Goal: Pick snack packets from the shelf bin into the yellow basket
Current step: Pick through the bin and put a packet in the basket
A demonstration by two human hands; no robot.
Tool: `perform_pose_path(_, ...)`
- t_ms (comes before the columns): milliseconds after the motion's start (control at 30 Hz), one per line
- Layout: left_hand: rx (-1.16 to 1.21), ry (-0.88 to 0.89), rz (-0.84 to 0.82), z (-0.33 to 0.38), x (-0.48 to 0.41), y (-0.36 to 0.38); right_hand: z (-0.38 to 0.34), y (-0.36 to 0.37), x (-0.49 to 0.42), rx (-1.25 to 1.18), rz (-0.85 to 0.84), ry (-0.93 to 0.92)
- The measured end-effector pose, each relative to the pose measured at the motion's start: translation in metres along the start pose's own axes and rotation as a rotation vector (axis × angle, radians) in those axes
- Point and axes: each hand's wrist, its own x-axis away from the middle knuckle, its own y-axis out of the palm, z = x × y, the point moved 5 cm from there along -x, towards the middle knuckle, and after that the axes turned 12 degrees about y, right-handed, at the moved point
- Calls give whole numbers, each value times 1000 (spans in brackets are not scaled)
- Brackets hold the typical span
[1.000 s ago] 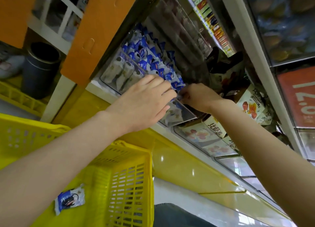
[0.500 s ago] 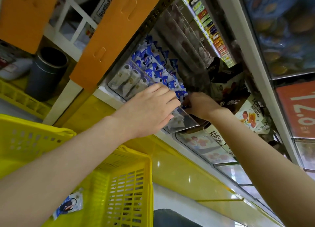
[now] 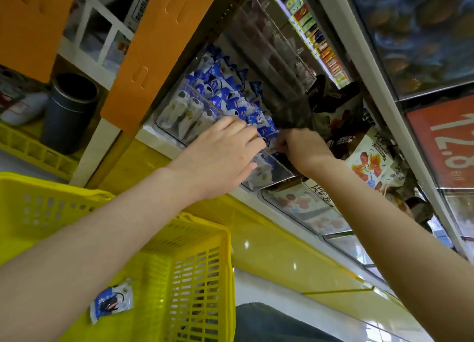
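Note:
Blue-and-white snack packets [image 3: 225, 97] fill a clear plastic shelf bin [image 3: 272, 173] at the shelf's front. My left hand [image 3: 220, 156] reaches over the bin's front wall, its fingers curled onto a blue packet at the near end of the pile. My right hand [image 3: 301, 149] is beside it on the right, closed with its fingertips pinching another blue packet; the two hands almost touch. The yellow basket [image 3: 202, 272] stands below my left forearm. One snack packet [image 3: 111, 302] lies on the basket's floor, partly hidden by my arm.
Brown and white snack bags [image 3: 369, 159] crowd the shelf right of the bin. An orange panel [image 3: 154, 49] flanks the bin on the left. A dark round bin [image 3: 68, 110] and a yellow crate [image 3: 33, 149] stand on the floor at left. A red price sign [image 3: 446, 141] hangs at right.
Both hands have pushed a little deeper into the packet pile. My left fingers have curled from flat onto the packets, and the camera has tilted slightly.

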Motion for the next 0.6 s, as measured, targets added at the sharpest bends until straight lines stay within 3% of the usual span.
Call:
perform_pose_path(67,-4,-10,-21,1,0,-1,-3,-1,1,-71,-40,3)
perform_pose_path(200,-17,-8,-52,1,4,-1,1,-14,1,-41,121,-9)
perform_pose_path(333,-9,3,-69,1,6,-2,3,-1,-1,97,-58,-63)
perform_pose_path(433,-1,-3,-65,0,6,-2,-5,3,-2,109,-46,-72)
perform_pose_path(600,9,-6,-60,-1,4,0,-7,2,-6,-105,-129,-14)
